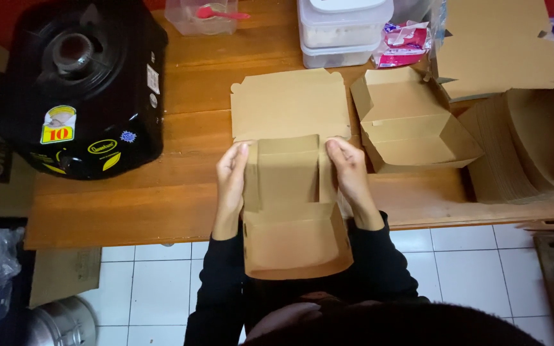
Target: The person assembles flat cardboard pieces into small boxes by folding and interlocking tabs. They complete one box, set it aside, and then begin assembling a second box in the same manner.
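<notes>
Left hand [231, 182]: fingers curled, pressing left side flap of half-folded brown cardboard food box [290, 205]. Right hand [351, 176]: same grip on right flap, thumb on top. Box sits at near edge of wooden table [129, 198], overhanging toward person. Finished open brown cardboard box [411, 122] just right.

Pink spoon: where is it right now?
Head view, top centre-left: the pink spoon lies in a clear tub at the table's far edge, between the black cooker and the stacked white containers.
</notes>
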